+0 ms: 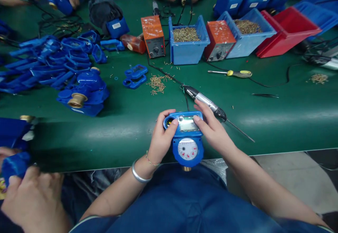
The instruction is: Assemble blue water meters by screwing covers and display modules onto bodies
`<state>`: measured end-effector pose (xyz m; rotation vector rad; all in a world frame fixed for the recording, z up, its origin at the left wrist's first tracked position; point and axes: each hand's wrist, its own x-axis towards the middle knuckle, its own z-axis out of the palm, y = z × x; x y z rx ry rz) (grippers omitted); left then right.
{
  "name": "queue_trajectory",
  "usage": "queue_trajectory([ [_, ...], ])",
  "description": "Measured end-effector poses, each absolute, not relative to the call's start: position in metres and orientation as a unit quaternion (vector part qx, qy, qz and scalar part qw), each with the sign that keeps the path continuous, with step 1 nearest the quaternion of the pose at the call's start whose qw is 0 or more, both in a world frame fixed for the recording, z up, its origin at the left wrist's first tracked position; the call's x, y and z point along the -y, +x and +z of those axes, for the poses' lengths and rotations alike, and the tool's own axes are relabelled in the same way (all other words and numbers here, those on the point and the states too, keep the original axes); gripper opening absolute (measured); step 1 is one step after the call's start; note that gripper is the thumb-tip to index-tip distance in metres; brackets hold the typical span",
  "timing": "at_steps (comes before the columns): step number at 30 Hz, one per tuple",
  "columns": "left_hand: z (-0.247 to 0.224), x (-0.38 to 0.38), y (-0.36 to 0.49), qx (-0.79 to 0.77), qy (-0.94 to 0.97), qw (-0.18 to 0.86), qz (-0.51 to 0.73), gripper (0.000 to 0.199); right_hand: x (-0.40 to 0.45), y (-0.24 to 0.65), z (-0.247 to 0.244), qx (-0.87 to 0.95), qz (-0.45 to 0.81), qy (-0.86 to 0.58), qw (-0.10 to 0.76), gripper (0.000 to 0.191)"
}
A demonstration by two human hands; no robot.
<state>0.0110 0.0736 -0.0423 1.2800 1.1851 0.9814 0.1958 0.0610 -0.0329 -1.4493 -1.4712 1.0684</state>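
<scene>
A blue water meter with a round dial and a small display window sits at the table's front edge, its brass fitting pointing toward me. My left hand grips its left side, the thumb by the round opening beside the display. On the other side my right hand rests with its thumb on the display's right edge and its fingers stretched past the far edge. Just beyond lies a silver and black electric screwdriver with a long bit, close to my right fingers.
Brass screws lie loose beyond the meter, beside blue frames. Blue covers pile up left. Orange control boxes, a blue screw bin and a red bin stand behind. A co-worker's hand is at lower left.
</scene>
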Motion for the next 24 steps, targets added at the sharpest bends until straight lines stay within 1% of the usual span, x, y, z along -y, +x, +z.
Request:
queue_trajectory([
  [2,-0.043,-0.074,0.01,-0.497,0.533,0.546,0.414,0.034,-0.059,0.194,-0.037,0.458,0.514,-0.601,0.405,0.071],
  [3,-0.043,-0.073,0.01,-0.499,0.531,0.544,0.416,0.034,-0.057,0.193,-0.038,0.403,0.563,-0.597,0.405,0.071],
  [6,-0.044,-0.072,0.011,-0.527,0.492,0.555,0.414,0.042,-0.054,0.188,-0.036,0.308,0.666,-0.545,0.406,0.058],
  [9,-0.042,-0.07,0.015,-0.517,0.411,0.64,0.393,0.047,-0.053,0.183,-0.035,0.281,0.692,-0.515,0.421,0.05],
  [11,-0.038,-0.067,0.015,-0.478,0.387,0.69,0.381,0.045,-0.052,0.181,-0.034,0.281,0.684,-0.519,0.429,0.052],
  [12,-0.036,-0.064,0.014,-0.473,0.385,0.696,0.38,0.046,-0.051,0.18,-0.032,0.286,0.674,-0.527,0.431,0.054],
  [14,-0.029,-0.059,0.008,-0.492,0.396,0.671,0.389,0.056,-0.048,0.179,-0.025,0.309,0.642,-0.548,0.438,0.063],
  [16,-0.022,-0.052,-0.002,-0.501,0.443,0.624,0.405,0.072,-0.043,0.179,-0.015,0.36,0.607,-0.549,0.447,0.075],
  [19,-0.015,-0.046,-0.021,-0.441,0.565,0.547,0.432,0.095,-0.04,0.181,-0.001,0.468,0.573,-0.489,0.462,0.09],
  [21,-0.016,-0.045,-0.031,-0.4,0.628,0.502,0.44,0.103,-0.039,0.182,0.001,0.518,0.565,-0.447,0.461,0.093],
  [24,-0.022,-0.044,-0.038,-0.373,0.682,0.453,0.436,0.107,-0.039,0.183,-0.003,0.555,0.565,-0.428,0.435,0.092],
])
